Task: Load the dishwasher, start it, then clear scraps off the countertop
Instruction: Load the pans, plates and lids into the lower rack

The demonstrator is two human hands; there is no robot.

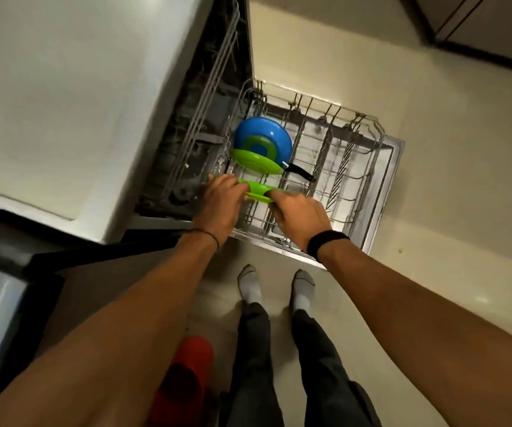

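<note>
Head view. Left hand (220, 198) and right hand (301, 217) each grip one end of the held plate (259, 192), edge-up over the rack's (338, 177) near-left tines; its long axis runs left-right, parallel to the standing plate (256, 163) just beyond.

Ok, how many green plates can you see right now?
2. One green plate stands in the rack beside the blue bowl; the second green plate is gripped by the left hand and right hand. Others may be hidden.
</note>
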